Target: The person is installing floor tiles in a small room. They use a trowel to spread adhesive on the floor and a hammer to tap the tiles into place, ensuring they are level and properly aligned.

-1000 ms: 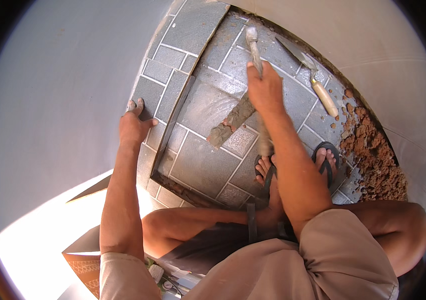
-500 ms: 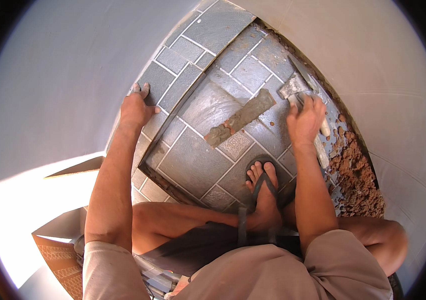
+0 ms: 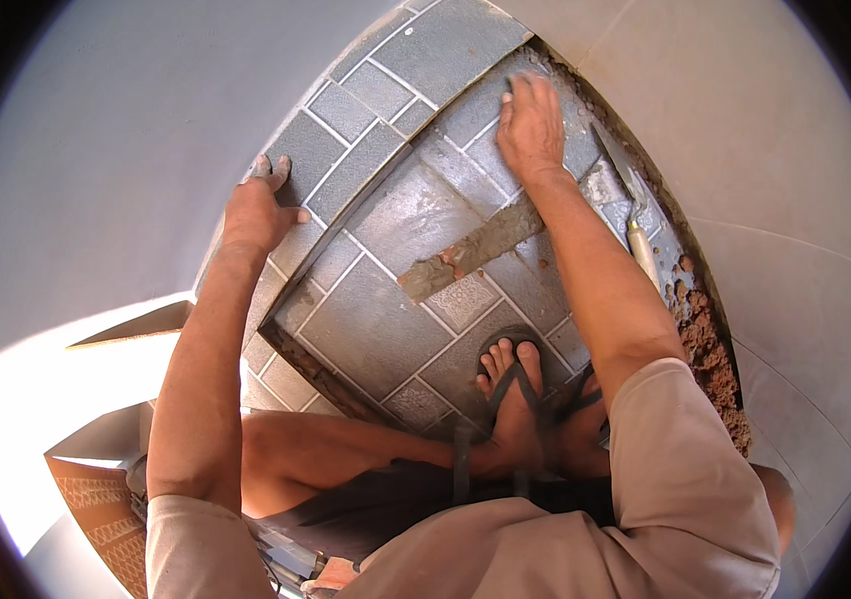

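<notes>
My left hand (image 3: 258, 215) rests with fingers apart on the upper panel of grey paving-patterned tiles (image 3: 355, 175), beside the pale wall. My right hand (image 3: 531, 128) is loosely curved over the lower tiled surface (image 3: 355, 319), near the panel's edge, with nothing visible in it. A narrow mortar-smeared piece (image 3: 465, 255) with reddish patches lies crosswise below my right hand. A trowel (image 3: 643, 255) with a wooden handle lies along the right edge. A whitish tool head (image 3: 600, 185) shows beside my right forearm, which hides the rest of it.
Crumbly reddish rubble (image 3: 705, 354) lines the right side, beside a large beige tiled surface (image 3: 785, 200). My sandaled foot (image 3: 510, 389) and crossed legs are at the bottom. A pale wall (image 3: 96, 180) fills the left, with a patterned brown object (image 3: 96, 509) lower left.
My right hand held a hammer-like tool, lowered it to the right beside the trowel, then let go and moved up-left toward the panel edge. My left hand stays on the panel.
</notes>
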A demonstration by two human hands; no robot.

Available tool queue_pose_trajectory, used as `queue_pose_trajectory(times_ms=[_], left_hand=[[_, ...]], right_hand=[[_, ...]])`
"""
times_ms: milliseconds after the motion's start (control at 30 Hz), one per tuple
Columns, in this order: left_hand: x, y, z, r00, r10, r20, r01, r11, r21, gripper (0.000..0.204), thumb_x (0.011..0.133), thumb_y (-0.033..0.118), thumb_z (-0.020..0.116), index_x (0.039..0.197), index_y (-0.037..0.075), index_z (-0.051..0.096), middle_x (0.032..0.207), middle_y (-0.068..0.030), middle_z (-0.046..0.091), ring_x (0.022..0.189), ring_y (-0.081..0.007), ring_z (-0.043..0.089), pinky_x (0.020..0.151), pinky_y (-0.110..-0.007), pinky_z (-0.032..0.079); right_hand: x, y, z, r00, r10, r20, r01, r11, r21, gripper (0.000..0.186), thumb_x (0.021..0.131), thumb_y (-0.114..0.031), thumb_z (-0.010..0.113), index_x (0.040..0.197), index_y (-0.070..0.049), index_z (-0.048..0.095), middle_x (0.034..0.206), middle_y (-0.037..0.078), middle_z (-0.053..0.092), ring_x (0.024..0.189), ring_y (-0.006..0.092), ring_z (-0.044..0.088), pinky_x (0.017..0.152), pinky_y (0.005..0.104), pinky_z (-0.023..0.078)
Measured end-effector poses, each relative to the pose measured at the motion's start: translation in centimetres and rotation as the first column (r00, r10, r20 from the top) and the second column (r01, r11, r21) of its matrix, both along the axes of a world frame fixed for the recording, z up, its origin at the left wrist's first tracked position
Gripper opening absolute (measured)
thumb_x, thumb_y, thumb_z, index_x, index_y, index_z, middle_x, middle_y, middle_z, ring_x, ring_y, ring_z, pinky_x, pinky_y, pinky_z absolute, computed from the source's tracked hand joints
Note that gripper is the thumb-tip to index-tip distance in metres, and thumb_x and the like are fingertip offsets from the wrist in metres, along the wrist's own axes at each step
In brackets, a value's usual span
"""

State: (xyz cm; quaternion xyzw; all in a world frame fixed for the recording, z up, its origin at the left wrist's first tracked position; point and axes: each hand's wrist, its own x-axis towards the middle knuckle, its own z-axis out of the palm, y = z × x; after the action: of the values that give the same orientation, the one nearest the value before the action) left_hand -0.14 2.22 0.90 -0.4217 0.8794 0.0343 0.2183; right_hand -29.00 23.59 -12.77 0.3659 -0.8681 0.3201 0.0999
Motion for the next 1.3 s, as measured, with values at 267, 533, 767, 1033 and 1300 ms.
queue_pose_trajectory(times_ms=[267,533,767,1033,1300], left_hand=[[-0.9,0.4,0.2,1.0,0.022,-0.017,-0.022,0.999,0.03,0.098,0.075,0.024,0.095,0.162,0.025,0.049,0.171,-0.0141,0.037,0.146,-0.0348,0.054,0.123,-0.041,0.047],[-1.0,0.5,0.2,0.995,0.045,-0.091,-0.041,0.998,0.048,0.097,0.074,0.016,0.096,0.16,0.023,0.052,0.168,-0.0163,0.041,0.149,-0.0367,0.049,0.127,-0.041,0.042],[-1.3,0.8,1.0,0.997,0.069,-0.047,-0.066,0.996,0.056,0.095,0.074,0.013,0.095,0.159,0.021,0.053,0.168,-0.0172,0.04,0.149,-0.0371,0.049,0.128,-0.041,0.04],[-0.2,-0.2,-0.3,0.998,-0.025,-0.061,0.025,1.0,0.005,0.097,0.074,0.021,0.096,0.161,0.023,0.051,0.168,-0.0182,0.04,0.148,-0.0374,0.051,0.124,-0.041,0.045],[0.1,-0.5,-0.4,0.994,-0.036,-0.106,0.035,0.999,-0.005,0.094,0.072,0.018,0.095,0.157,0.019,0.056,0.159,-0.0224,0.05,0.145,-0.038,0.054,0.122,-0.042,0.046]], right_hand=[[-2.9,-0.7,-0.3,0.998,-0.025,-0.064,0.036,0.984,0.176,0.037,0.106,-0.019,0.058,0.14,-0.008,0.067,0.149,0.011,0.06,0.136,0.0323,0.052,0.112,0.0492,0.039],[-2.7,-1.3,0.9,0.99,-0.117,-0.08,0.136,0.941,0.309,0.048,0.102,-0.019,0.058,0.149,-0.009,0.063,0.158,0.005,0.056,0.135,0.0279,0.048,0.108,0.0461,0.037],[-1.7,-0.5,2.8,0.987,-0.163,0.013,0.155,0.957,0.245,0.042,0.092,-0.009,0.065,0.133,0.001,0.068,0.147,0.011,0.06,0.134,0.0341,0.05,0.109,0.0473,0.042],[0.3,1.0,-0.1,0.94,0.324,0.108,-0.325,0.946,-0.006,0.033,0.089,0.0,0.064,0.122,0.003,0.071,0.133,0.017,0.064,0.134,0.0371,0.055,0.114,0.0485,0.047],[1.0,1.4,1.7,0.899,0.374,0.229,-0.428,0.863,0.27,0.039,0.093,0.001,0.062,0.131,-0.003,0.072,0.131,0.011,0.065,0.126,0.0335,0.058,0.115,0.0451,0.047]])
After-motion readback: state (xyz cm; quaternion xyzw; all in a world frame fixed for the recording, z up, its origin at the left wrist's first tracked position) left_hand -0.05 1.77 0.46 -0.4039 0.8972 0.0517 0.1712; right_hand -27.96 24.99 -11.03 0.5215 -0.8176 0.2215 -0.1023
